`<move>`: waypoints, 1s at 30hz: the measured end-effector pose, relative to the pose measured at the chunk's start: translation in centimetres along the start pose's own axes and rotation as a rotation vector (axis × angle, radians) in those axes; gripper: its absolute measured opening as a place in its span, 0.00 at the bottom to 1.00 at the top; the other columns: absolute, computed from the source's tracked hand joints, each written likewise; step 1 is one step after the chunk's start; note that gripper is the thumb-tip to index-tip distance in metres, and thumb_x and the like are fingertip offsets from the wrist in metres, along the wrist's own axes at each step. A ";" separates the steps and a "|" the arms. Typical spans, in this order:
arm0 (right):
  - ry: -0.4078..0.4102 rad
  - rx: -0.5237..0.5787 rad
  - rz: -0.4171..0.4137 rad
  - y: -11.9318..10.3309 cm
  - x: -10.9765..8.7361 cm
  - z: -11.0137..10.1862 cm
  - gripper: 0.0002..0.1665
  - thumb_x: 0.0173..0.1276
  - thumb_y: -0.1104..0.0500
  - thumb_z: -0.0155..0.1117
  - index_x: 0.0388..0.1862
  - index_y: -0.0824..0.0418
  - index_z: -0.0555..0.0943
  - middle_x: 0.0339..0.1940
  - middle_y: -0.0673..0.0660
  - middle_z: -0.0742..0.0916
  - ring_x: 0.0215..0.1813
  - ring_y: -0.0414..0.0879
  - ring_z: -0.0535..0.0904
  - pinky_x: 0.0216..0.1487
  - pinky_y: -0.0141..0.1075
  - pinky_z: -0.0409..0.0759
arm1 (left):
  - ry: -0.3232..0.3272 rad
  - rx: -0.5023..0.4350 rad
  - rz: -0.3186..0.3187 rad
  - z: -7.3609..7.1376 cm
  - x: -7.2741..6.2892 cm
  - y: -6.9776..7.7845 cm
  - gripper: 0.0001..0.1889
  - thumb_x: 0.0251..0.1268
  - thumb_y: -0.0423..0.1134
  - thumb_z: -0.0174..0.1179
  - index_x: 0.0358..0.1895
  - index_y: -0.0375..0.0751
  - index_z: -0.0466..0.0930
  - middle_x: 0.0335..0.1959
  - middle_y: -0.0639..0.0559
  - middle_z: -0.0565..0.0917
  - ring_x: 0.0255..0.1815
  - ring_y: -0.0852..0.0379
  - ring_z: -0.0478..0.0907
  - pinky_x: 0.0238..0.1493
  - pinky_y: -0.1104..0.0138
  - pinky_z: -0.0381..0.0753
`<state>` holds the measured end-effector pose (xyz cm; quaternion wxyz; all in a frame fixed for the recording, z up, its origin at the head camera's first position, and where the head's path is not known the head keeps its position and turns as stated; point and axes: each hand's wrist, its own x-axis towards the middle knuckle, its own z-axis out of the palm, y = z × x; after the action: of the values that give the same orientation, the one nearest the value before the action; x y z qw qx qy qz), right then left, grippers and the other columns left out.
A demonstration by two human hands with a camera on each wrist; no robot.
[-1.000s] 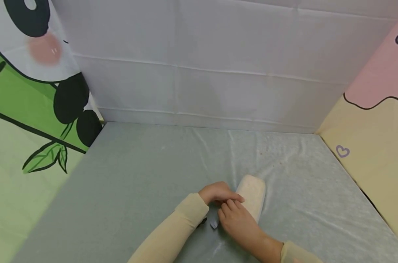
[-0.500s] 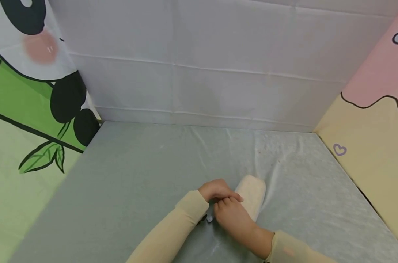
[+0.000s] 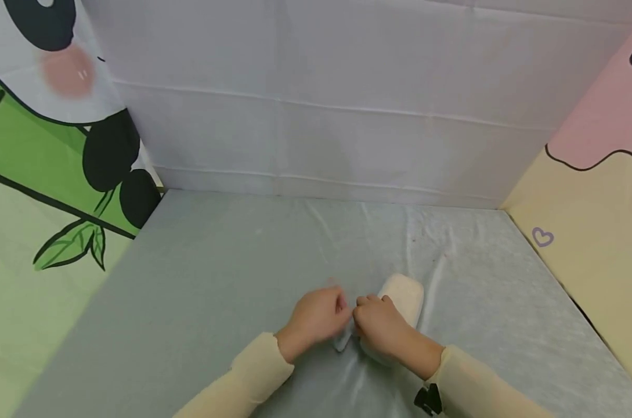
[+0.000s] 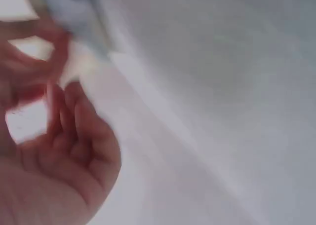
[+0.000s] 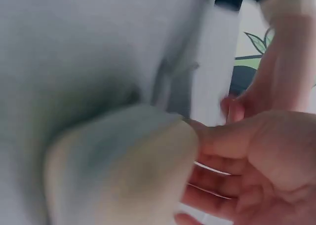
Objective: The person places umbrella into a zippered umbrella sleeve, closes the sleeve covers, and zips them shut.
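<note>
In the head view a cream oblong thing with rounded ends lies on the grey cloth, and my right hand covers its near part. The right wrist view shows its blue-grey side and cream face, with my right thumb at its rim and fingers curled behind. My left hand, blurred, is just left of it with fingers curled. Below that hand shows a small blue-grey flap. The left wrist view has a blurred blue-grey piece near the left fingertips; I cannot tell whether they pinch it.
A wrinkled grey cloth covers the table. Behind it rises a white sheet wall. A green cartoon panel stands at the left, and a pink and cream one at the right.
My left hand has come away from over the right hand, moving left and toward me. The right hand has shifted slightly right and up. More of the blue-grey flap shows between them.
</note>
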<state>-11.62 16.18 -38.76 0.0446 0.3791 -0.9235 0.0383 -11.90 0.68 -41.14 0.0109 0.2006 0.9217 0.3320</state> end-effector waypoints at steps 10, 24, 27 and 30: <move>-0.193 0.095 -0.046 0.7 1.6 -1.0 0.16 0.50 0.68 0.67 0.12 0.57 0.71 0.13 0.47 0.73 0.22 0.44 0.69 0.26 0.35 0.70 | 0.030 0.697 0.754 5.0 -5.6 4.0 0.22 0.59 0.58 0.57 0.52 0.51 0.77 0.54 0.53 0.73 0.56 0.59 0.68 0.54 0.71 0.66; -0.251 0.191 0.004 1.6 2.6 -0.5 0.23 0.47 0.73 0.58 0.08 0.54 0.59 0.08 0.45 0.60 0.17 0.40 0.53 0.19 0.32 0.56 | -0.033 0.780 0.633 5.8 -5.4 3.9 0.37 0.61 0.66 0.49 0.66 0.43 0.66 0.66 0.47 0.64 0.70 0.53 0.55 0.67 0.65 0.52; -0.277 0.255 -0.004 2.3 2.9 -0.3 0.26 0.46 0.74 0.56 0.07 0.52 0.55 0.08 0.43 0.54 0.17 0.39 0.47 0.19 0.31 0.49 | -0.052 0.746 0.620 5.8 -5.4 4.0 0.40 0.59 0.68 0.49 0.66 0.41 0.65 0.66 0.45 0.63 0.70 0.51 0.54 0.67 0.65 0.53; -0.316 0.296 -0.074 3.0 3.2 -0.2 0.25 0.47 0.73 0.56 0.08 0.52 0.56 0.09 0.43 0.55 0.17 0.38 0.47 0.19 0.30 0.49 | -0.078 0.720 0.601 5.6 -5.3 4.0 0.41 0.56 0.66 0.55 0.66 0.42 0.64 0.67 0.46 0.62 0.69 0.50 0.55 0.66 0.65 0.57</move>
<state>-15.92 16.10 -38.28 -0.1556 0.4163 -0.8888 0.1116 -4.74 4.90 -43.69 -0.1216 0.4619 0.8781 -0.0284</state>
